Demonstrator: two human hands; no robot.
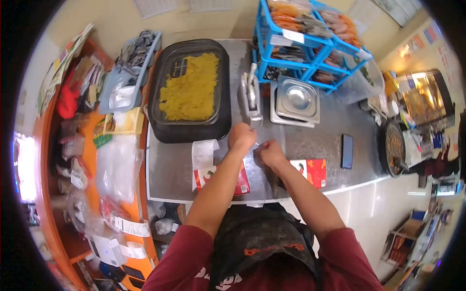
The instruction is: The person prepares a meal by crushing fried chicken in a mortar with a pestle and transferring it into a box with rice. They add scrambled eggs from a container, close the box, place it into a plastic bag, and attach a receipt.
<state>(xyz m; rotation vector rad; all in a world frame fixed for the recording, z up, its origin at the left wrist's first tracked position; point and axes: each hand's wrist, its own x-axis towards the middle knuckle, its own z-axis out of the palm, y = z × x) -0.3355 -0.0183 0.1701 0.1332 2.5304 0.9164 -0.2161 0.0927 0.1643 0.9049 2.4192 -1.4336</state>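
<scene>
My left hand (241, 138) is closed above the steel counter, just in front of a narrow grey metal device (251, 99) that looks like a tape dispenser. Close by on its right, my right hand (271, 154) is closed too, its fingers pinched together. A tiny pale bit shows between the two hands, too small to name. Below my left forearm lies a red printed packet (241, 182) with a chilli picture, partly hidden by the arm. A printed paper slip (204, 156) lies beside it. Another red and white packet (316, 171) lies right of my right wrist.
A black tray (154, 97) of yellow food stands at back left. Stainless pans (310, 116) and blue stacked baskets (286, 63) stand at back right. A phone (347, 151) and a large round pan (394, 150) are farther right. An orange shelf (128, 186) with plastic bags borders the left.
</scene>
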